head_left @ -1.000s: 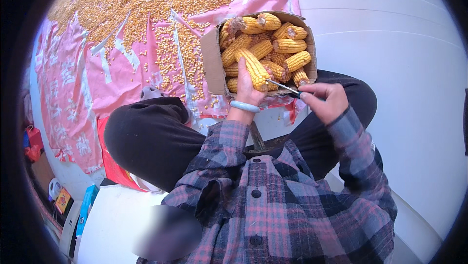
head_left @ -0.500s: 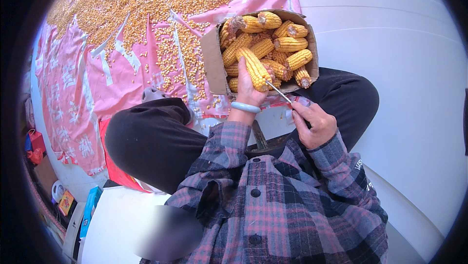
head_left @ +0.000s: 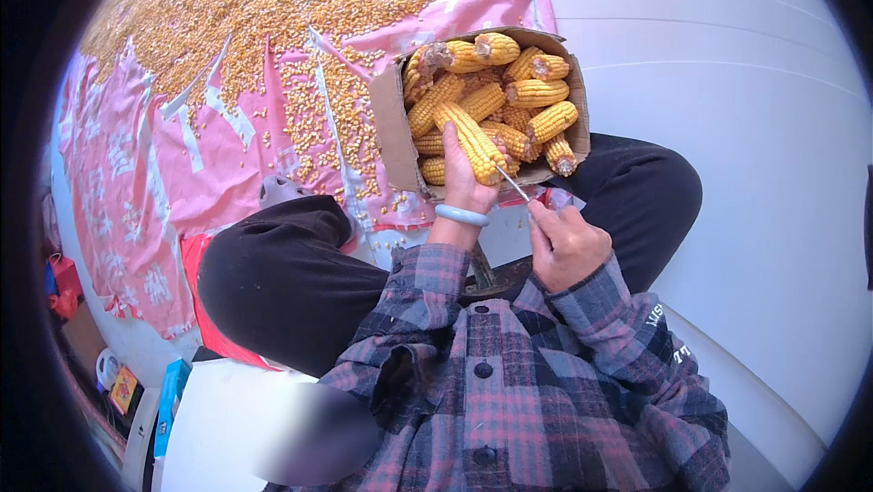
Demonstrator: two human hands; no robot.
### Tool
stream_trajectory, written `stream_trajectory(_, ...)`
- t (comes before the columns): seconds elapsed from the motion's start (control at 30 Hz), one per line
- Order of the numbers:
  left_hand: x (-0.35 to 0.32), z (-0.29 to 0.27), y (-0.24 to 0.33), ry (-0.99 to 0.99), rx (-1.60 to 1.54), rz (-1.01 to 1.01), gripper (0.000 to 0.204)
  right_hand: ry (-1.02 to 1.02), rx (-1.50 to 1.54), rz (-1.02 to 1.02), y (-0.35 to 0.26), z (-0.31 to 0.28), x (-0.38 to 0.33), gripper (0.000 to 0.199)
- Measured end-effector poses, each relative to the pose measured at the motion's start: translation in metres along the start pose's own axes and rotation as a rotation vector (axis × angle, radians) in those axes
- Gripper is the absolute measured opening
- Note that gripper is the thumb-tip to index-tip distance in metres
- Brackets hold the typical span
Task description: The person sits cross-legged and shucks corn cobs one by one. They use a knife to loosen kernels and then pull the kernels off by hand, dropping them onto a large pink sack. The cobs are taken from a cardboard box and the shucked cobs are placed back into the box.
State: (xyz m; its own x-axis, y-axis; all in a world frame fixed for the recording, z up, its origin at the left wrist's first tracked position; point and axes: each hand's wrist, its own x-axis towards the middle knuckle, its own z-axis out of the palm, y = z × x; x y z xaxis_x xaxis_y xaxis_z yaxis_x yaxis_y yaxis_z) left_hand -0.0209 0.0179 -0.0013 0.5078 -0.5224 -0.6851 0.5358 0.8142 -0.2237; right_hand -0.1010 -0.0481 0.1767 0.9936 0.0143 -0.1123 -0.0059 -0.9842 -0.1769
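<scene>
My left hand (head_left: 462,181), with a pale bangle at the wrist, is closed around a yellow ear of corn (head_left: 473,139). The ear is tilted, its lower end toward my right hand (head_left: 573,246). That hand grips a thin metal-shafted tool (head_left: 516,185), whose handle is hidden in my fingers. Its tip meets the lower end of the ear. Just beyond both hands, an open cardboard box (head_left: 391,133) is filled with several ears of corn (head_left: 536,93); the held ear is over its near edge.
Loose corn kernels (head_left: 273,1) lie thick on a pink cloth (head_left: 218,187) at the far left. My bent knees (head_left: 282,274) flank the box's near side. A smooth white surface (head_left: 718,146) runs along the right. Small packages (head_left: 124,389) sit at the lower left.
My right hand has come a little left, closer to the ear, and less of the tool's shaft shows. My left hand keeps its hold. The whole view has shifted slightly.
</scene>
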Motion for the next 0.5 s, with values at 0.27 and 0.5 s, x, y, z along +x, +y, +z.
stream_trajectory(0.27, 0.009, -0.009, 0.003, -0.024, 0.027, 0.038, 0.052, -0.053, 0.157, 0.040, 0.018, -0.009, 0.034, 0.014)
stream_trajectory(0.5, 0.006, -0.011, 0.004, -0.013, 0.040, 0.003, 0.054, -0.045, 0.063, -0.053, 0.022, 0.004, 0.011, 0.022)
